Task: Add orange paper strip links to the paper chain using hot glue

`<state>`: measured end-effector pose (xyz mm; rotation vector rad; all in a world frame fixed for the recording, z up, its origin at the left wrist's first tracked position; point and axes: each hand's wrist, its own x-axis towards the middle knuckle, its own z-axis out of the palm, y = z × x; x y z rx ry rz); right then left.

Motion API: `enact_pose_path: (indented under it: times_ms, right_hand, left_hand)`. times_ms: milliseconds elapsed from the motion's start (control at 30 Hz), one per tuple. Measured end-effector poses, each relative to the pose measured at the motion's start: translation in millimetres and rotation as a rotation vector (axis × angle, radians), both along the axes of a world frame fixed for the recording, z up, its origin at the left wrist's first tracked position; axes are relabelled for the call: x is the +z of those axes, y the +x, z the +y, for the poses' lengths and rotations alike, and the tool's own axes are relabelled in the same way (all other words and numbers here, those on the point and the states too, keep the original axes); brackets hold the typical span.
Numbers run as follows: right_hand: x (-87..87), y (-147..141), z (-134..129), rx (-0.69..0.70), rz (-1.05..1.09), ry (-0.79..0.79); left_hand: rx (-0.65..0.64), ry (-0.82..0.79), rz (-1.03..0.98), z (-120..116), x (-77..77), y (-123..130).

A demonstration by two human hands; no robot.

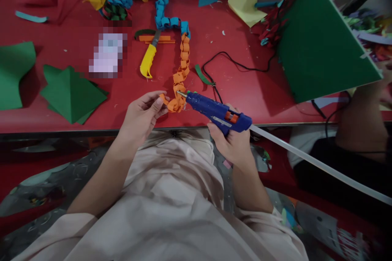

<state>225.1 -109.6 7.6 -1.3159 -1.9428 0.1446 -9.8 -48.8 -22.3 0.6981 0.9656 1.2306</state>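
Note:
My left hand (pixel 148 111) pinches the loose end of an orange paper strip (pixel 163 98) at the near end of a paper chain (pixel 184 55). The chain runs away from me in orange links, then turns blue toward the back of the table. In my right hand (pixel 230 136) is a blue glue gun (pixel 211 108), gripped by its handle, its metal nozzle pointing left close to the last orange links. A long white glue stick (pixel 318 161) sticks out of its rear. Whether the nozzle touches the paper I cannot tell.
On the red table (pixel 128 94) lie a yellow-handled knife (pixel 149 59), orange strips (pixel 157 39), green paper sheets (pixel 72 94) and a blurred-out pale rectangle (pixel 108 53). A black cord (pixel 241 65) curves right toward a green board (pixel 324 45). Another person's arm (pixel 361 118) is at right.

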Motion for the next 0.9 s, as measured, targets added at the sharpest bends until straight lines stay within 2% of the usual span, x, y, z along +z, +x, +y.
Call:
enact_pose_path:
  times_ms: [267, 433, 567, 767, 900]
  right_hand:
    - [-4.1, 3, -1, -0.054, -0.001, -0.087]
    - [0.5, 1, -2, -0.011, 0.070, -0.138]
    - [-1.8, 1, -3, -0.009, 0.137, -0.125]
    - [-21.9, 16, -12, -0.026, 0.290, -0.106]
    - [-15.8, 36, -15, -0.086, 0.347, -0.029]
  left_hand:
    - [-0.001, 0.001, 0.023, -1, 0.4, 0]
    - [0.002, 0.007, 0.016, 0, -0.8, -1]
    - [0.014, 0.006, 0.025, 1, -1.4, -1]
    - [0.018, -0.010, -0.007, 1, 0.7, 0]
    - [0.009, -0.013, -0.020, 1, 2.1, -1]
